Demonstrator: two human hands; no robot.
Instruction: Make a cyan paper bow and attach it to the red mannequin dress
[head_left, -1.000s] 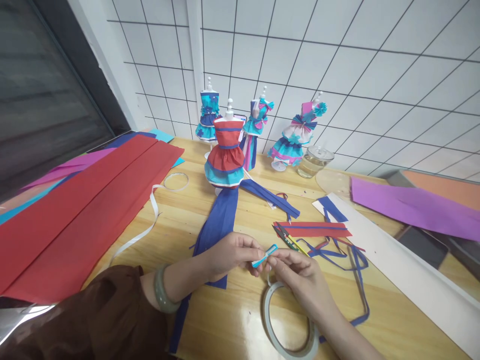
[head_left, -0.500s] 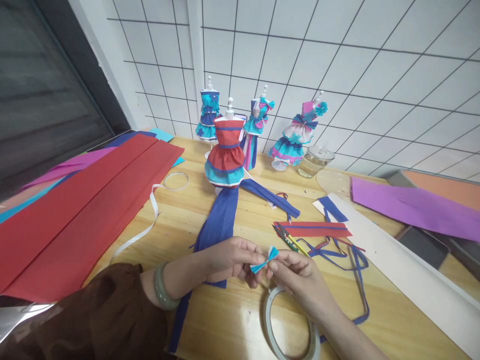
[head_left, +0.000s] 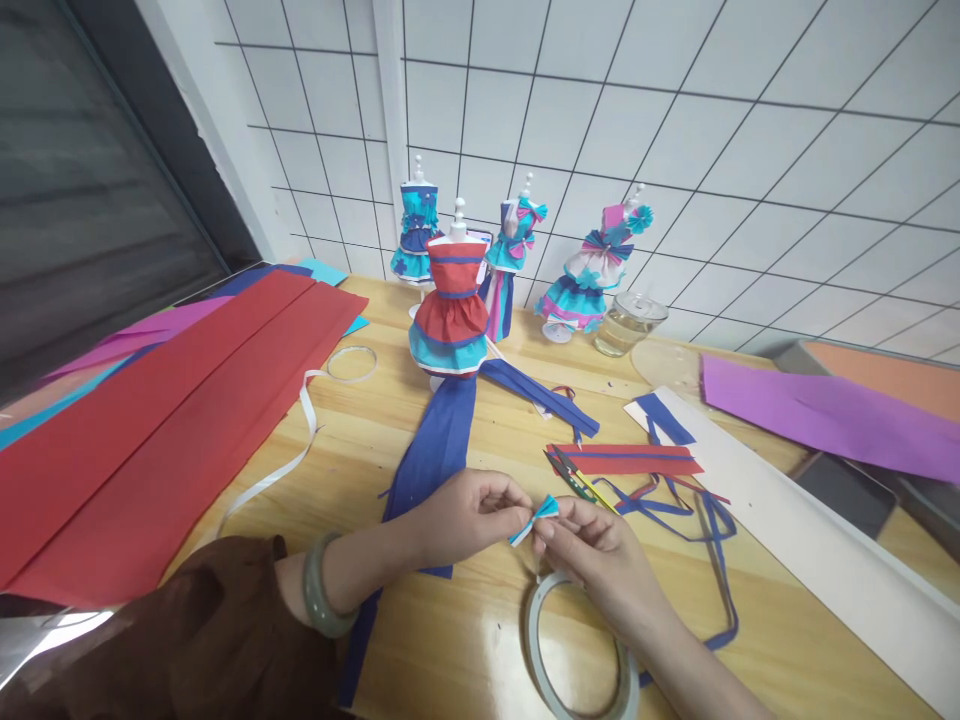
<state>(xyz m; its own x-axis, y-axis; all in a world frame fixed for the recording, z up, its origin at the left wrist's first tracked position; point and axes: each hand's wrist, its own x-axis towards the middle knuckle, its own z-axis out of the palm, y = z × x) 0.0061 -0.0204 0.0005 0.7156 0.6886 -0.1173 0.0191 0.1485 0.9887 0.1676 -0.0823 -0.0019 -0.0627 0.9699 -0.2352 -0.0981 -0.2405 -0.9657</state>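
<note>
Pinching one turquoise-and-white bow in front of the red dress: left hand, right hand; pleating is looking finished, fastening seemingly lacking.

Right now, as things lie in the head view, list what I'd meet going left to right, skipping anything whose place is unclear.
Large red sheet → red-and-turquoise dress → small turquoise-and-white bow → glass of pale liquid → purple sheet.
</note>
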